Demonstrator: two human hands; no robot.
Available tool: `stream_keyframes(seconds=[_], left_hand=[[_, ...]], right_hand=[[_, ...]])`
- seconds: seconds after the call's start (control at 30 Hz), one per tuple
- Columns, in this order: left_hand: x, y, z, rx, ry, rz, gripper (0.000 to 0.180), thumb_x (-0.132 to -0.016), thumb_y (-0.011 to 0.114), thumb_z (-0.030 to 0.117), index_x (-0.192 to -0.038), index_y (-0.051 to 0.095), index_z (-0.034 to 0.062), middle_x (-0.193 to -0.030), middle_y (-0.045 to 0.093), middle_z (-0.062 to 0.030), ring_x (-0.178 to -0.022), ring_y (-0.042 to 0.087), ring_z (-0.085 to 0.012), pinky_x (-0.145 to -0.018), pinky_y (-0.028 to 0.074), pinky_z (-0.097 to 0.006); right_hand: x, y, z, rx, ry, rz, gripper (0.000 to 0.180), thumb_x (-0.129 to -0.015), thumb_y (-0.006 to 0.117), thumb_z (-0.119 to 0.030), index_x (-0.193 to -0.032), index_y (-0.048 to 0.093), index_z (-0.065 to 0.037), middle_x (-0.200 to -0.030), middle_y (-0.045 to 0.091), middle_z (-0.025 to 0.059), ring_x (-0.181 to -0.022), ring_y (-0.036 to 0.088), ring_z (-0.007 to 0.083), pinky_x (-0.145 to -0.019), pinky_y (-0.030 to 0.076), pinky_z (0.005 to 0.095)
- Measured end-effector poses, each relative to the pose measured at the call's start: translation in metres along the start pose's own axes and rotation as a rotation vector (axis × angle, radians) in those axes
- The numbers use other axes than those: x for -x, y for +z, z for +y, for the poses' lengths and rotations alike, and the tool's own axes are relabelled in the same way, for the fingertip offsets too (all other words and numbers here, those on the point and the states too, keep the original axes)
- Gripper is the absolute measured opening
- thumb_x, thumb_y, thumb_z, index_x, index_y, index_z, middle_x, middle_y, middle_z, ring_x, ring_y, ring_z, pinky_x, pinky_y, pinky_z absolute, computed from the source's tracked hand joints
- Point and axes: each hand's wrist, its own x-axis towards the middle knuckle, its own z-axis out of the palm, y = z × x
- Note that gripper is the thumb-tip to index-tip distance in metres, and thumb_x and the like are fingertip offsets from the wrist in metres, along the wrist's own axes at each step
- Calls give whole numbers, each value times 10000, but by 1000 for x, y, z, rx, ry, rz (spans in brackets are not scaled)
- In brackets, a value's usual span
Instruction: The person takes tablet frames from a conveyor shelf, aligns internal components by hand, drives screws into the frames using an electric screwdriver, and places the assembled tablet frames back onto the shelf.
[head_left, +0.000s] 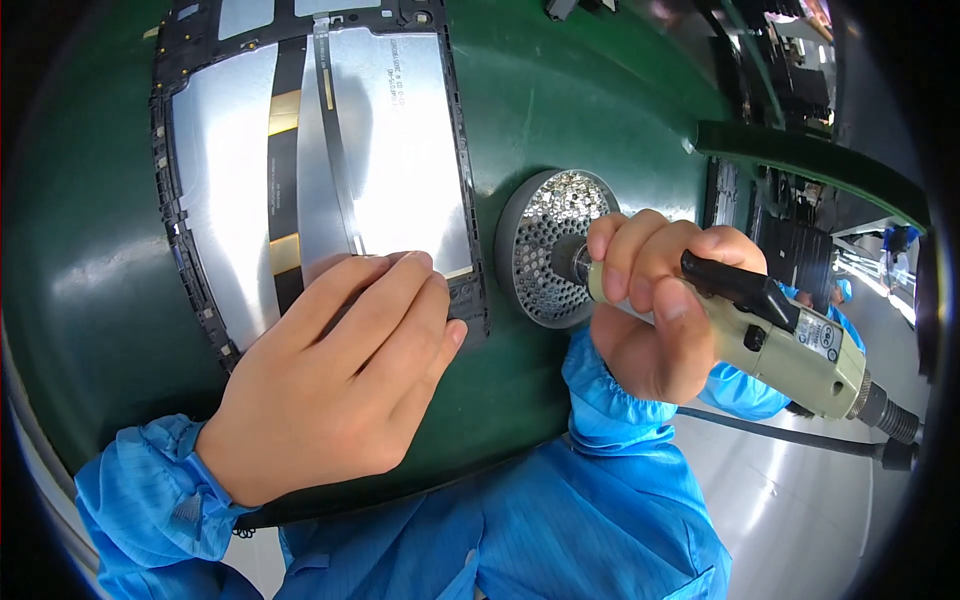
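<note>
My right hand (665, 295) is wrapped round a pale green electric screwdriver (790, 355) with a black lever. The screwdriver's front end points into a round grey screw dish (508, 262) with a perforated plate and many small shiny screws at its far side. Its bit tip is hidden from view. To the left lies an opened tablet-like device (400, 130), with silver battery panels, dark frame and a ribbon cable (333, 130) down its middle. My left hand (335, 385) rests with stretched fingers over the device's near edge, hiding what lies beneath the fingertips.
Both sit on a green work surface (590, 95). A curved green bar (820, 165) stands at the right, with dark stacked parts (795, 250) behind it. A black cable (780, 432) runs below the screwdriver. Part of another person in blue shows at the right.
</note>
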Motion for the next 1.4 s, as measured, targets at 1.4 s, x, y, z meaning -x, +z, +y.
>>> stream_keyframes(seconds=[1.4], left_hand=[[0, 8, 7, 56, -30, 84, 273, -668, 659, 97, -913, 693, -18, -1041, 592, -175, -1050, 554, -321, -917, 453, -428]], right_hand=[[24, 29, -32, -15, 69, -178, 278, -841, 580, -108, -1077, 432, -114, -665, 479, 20, -597, 502, 154, -596, 424, 331]])
